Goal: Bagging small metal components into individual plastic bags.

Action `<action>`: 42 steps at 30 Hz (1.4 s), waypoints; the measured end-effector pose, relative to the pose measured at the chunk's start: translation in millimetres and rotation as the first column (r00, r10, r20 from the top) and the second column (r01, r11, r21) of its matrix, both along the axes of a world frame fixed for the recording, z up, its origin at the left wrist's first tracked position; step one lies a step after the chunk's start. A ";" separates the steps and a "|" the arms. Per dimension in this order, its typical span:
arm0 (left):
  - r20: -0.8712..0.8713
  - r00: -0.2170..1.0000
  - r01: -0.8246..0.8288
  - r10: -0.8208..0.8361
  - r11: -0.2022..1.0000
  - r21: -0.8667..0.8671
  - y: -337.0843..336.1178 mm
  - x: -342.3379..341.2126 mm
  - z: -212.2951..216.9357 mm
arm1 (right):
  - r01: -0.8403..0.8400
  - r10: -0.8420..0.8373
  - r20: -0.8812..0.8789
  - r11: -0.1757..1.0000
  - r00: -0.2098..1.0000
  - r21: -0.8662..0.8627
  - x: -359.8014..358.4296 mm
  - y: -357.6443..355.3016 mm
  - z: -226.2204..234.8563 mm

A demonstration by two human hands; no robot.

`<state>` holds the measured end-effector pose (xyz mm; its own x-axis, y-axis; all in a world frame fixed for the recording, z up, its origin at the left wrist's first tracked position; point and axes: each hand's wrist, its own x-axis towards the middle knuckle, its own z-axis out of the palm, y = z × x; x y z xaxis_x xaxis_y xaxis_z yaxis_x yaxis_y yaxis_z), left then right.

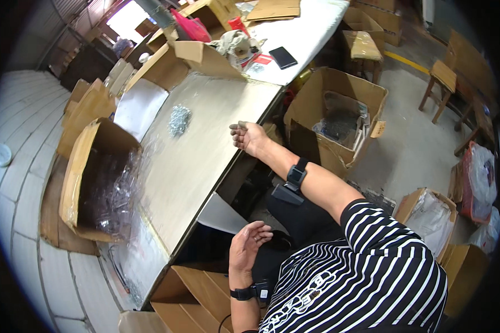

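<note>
My right hand [246, 137] is over the near edge of the worktable [189, 183], its fingers loosely bent and slightly apart; nothing shows in it. The fingertips look dark grey. Lower down, my left hand [250, 242] hangs off the table's front with half-curled fingers, and I see nothing in it either. A small heap of shiny, silvery small parts [179, 121] lies on the tabletop, beyond my right hand. At the table's left side, a tipped cardboard box [79, 183] faces the tabletop, with clear plastic pieces [114, 205] spilling from its mouth.
A large open carton [303, 111] stands on the floor right of the table, holding a dark-filled bag. Farther back on the table are a black phone [283, 57], a crumpled cloth [234, 46] and a pink bag [191, 26]. Wooden stools [443, 76] stand at right.
</note>
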<state>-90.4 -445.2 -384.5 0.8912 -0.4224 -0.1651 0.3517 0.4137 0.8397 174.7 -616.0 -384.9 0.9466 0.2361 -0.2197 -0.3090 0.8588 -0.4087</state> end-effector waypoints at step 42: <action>0.378 0.907 -0.419 -0.187 -0.303 0.856 329.9 547.5 29.5 | 0.578 0.803 0.044 -0.389 0.595 -0.717 124.2 143.8 78.7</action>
<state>457.1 -115.3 -355.0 0.9927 0.1159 0.0331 0.1075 -0.9757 0.1908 298.9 -472.3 -306.2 0.8222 0.5686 0.0250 0.5410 -0.7671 -0.3448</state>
